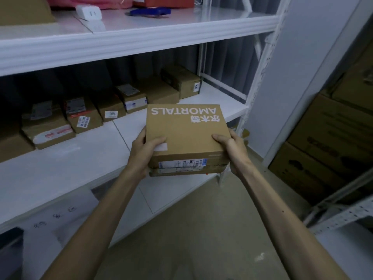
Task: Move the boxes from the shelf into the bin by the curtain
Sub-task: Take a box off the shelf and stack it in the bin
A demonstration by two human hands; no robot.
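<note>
A flat brown box printed AMORTALS (pixel 186 130) lies on top of a second, thinner box (pixel 187 171); I hold the pair in front of the white middle shelf (pixel 80 158). My left hand (pixel 144 151) grips the stack's left side with the thumb on top. My right hand (pixel 232 147) grips its right side the same way. A row of several brown labelled boxes (pixel 84 116) stands along the back of that shelf. A grey curtain (pixel 228 57) hangs behind the shelf's right end. No bin is in view.
The upper shelf (pixel 141 37) holds a white charger (pixel 88 11), a blue tool (pixel 150 12) and pink and red items. Large dark cartons (pixel 331 138) are stacked on a rack at the right. A white wall pillar (pixel 298 77) stands between the racks. The floor below is beige.
</note>
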